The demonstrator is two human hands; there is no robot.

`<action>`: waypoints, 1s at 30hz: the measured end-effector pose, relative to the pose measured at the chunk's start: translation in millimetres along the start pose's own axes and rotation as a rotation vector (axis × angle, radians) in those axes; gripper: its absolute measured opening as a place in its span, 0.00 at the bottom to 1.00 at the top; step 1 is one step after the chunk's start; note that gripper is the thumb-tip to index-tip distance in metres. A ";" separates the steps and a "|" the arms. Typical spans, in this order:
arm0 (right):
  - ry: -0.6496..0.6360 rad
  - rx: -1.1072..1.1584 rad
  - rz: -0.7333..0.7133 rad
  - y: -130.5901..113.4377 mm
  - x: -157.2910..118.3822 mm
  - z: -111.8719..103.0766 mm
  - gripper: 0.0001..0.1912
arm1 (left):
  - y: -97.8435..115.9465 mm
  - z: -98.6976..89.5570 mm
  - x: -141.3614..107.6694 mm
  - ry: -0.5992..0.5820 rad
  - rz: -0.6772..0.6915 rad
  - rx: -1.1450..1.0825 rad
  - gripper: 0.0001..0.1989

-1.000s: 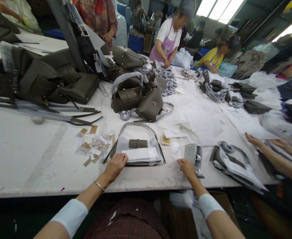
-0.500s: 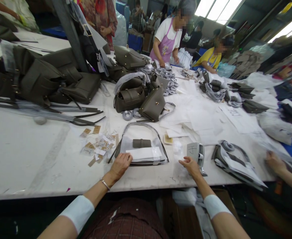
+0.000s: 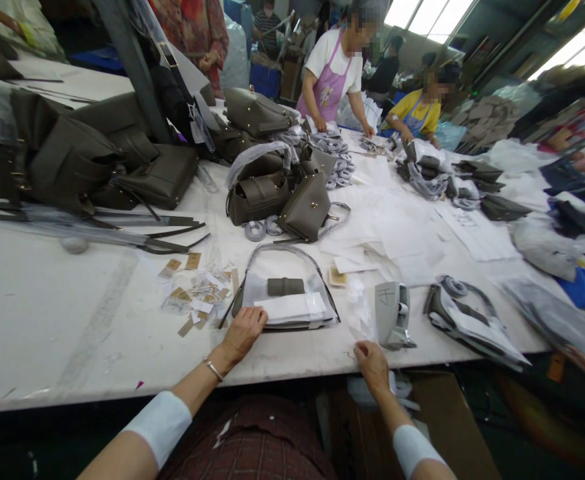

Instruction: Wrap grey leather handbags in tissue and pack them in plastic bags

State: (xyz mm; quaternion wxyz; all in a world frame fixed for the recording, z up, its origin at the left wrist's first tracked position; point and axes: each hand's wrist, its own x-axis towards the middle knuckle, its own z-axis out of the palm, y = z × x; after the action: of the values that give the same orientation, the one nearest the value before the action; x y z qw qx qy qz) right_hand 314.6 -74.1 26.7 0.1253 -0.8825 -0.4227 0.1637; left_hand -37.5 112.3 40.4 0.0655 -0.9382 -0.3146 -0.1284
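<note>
Handbag (image 3: 286, 287), wrapped, corner pinched by the left hand (image 3: 244, 333); taping seems underway. Tape dispenser (image 3: 386, 315) stands right of the right hand (image 3: 372, 364), fingers narrowed, hold unclear; next likely needs steadiness.

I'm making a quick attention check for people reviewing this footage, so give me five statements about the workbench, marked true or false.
1. The left hand touches the near left corner of a film-covered bag. True.
2. The right hand grips that same bag. False: it is apart from the bag, close to the grey tape dispenser.
3. Loose tags lie to the left of the film-covered bag. True.
4. The bag's handle points toward the person's body. False: it arches on the far side.
5. The bracelet is on the right wrist. False: it is on the left wrist.
</note>
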 end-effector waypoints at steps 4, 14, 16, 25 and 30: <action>0.003 0.007 0.013 4.0 6.3 -5.9 0.13 | -0.8 0.3 -0.2 -0.008 0.007 -0.004 0.09; -0.491 -0.028 -0.198 -80.5 -30.0 -52.6 0.11 | -2.2 3.9 -3.8 -0.004 0.001 -0.066 0.11; -0.978 -0.011 -0.313 -126.7 -55.7 -57.7 0.06 | -2.4 5.0 -4.8 0.003 0.005 -0.074 0.11; -1.043 0.028 -0.650 -290.6 -4.8 -51.7 0.06 | -1.4 9.8 -15.0 0.046 -0.003 -0.112 0.11; -0.597 -0.156 -0.759 -332.5 61.7 -18.8 0.08 | -0.1 17.5 -24.9 0.126 -0.030 -0.170 0.11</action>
State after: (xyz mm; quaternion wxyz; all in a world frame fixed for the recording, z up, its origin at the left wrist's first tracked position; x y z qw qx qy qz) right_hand 124.0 176.2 152.3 -0.0169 -0.5874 -0.7429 0.3205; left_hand -53.3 101.8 16.6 0.0036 -0.9256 -0.3121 -0.2142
